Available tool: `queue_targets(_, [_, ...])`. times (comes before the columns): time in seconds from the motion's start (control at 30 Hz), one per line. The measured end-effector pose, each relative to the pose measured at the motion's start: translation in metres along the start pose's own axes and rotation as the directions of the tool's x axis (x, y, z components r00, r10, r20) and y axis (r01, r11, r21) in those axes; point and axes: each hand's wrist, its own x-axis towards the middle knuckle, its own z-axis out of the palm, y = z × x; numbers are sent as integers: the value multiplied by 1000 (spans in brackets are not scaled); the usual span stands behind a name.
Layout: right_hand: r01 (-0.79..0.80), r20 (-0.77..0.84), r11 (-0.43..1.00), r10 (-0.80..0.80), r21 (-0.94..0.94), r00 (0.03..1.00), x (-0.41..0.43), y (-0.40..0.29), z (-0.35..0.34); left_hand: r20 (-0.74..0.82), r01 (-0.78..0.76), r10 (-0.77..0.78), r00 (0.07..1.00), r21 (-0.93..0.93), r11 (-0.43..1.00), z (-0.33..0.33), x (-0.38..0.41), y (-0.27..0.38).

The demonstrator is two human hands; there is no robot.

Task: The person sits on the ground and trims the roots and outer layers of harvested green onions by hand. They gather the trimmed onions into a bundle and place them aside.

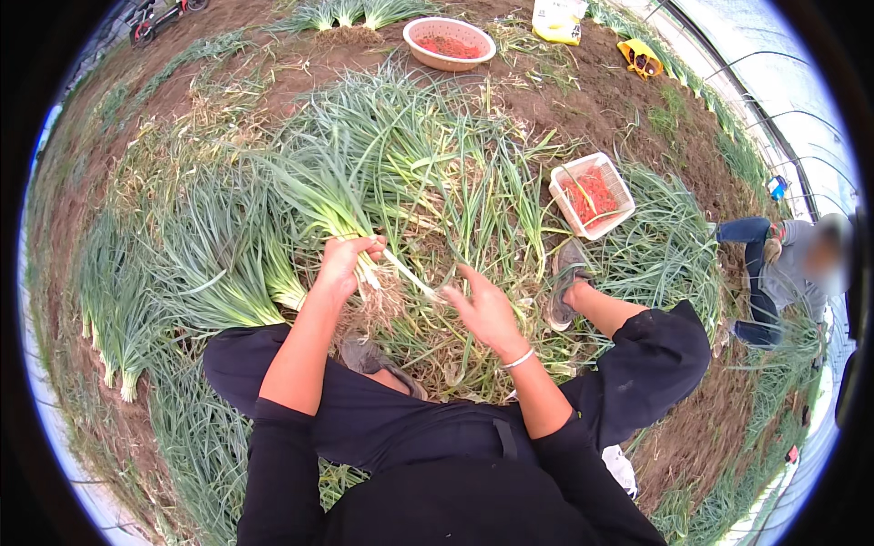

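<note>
My left hand (345, 263) is closed around a bunch of green onions (334, 208), leaves pointing up and away, the hairy roots hanging below the fist. One white stalk (407, 271) slants out of that bunch towards my right hand (483, 307). The right hand has its fingers apart beside the stalk's root end; whether fingertip and stalk touch is blurred. Loose green onions (403, 130) lie in a wide heap in front of me. Bundled ones (225, 273) rest by my left knee.
A white plastic basket (625, 218) with red ties stands near my right foot. A round pink colander (447, 63) holds more red pieces at the top. More onion bundles (126, 341) lie at the far left. Another person (785, 266) is at the right, beside the tunnel wall.
</note>
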Motion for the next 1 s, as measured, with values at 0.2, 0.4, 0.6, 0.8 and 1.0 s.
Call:
queue_targets(0.2, [-38,1,994,38,99,999,-3,9,41,218,134,-118,969,-61,989,9,-10,10])
queue_targets(0.4, [-285,170,618,240,732,956,11,7,30,329,161,-58,942,-293,942,-6,-39,24])
queue_targets(0.6, [-65,189,840,-45,539,981,-4,-27,79,298,283,-202,933,-260,923,12,-39,-7])
queue_targets(0.8, [384,131,923,-384,29,914,-5,-55,42,233,115,-77,970,-155,981,4,-39,0])
queue_targets(1.0, [40,-122,911,11,411,992,4,-54,52,266,35,73,961,-379,925,1,-40,30])
